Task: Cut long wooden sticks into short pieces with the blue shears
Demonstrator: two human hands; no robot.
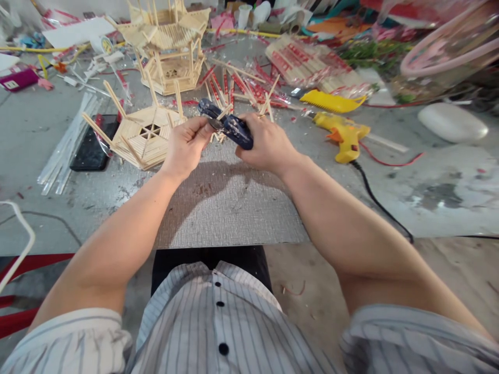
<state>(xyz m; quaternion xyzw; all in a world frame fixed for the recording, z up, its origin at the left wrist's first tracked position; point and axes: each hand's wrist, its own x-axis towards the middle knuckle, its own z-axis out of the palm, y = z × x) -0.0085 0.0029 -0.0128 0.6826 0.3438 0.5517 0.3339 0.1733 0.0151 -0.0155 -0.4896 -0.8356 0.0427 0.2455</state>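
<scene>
My right hand (267, 137) is wrapped round a dark blue hand cutter (238, 131) with worn, scuffed handles. Its grey jaw meets the fingertips of my left hand (189, 143). Those fingers are pinched on a thin wooden stick (224, 111), which pokes out by the jaw; its other end is hidden. Just left of my left hand lies a hexagonal wooden-stick base (136, 132) with several upright posts and a spoked opening in its middle. Behind it stands a tiered pavilion model (171, 67) of the same sticks.
Loose sticks and red-printed wrappers (234, 85) lie beyond my hands. A yellow glue gun (343, 136), a yellow-handled tool (331, 100) and a white mouse-shaped object (452, 122) are to the right. Clear glue sticks (66, 140) and a black phone (93, 148) are left. Packaged sticks (307, 65) lie behind.
</scene>
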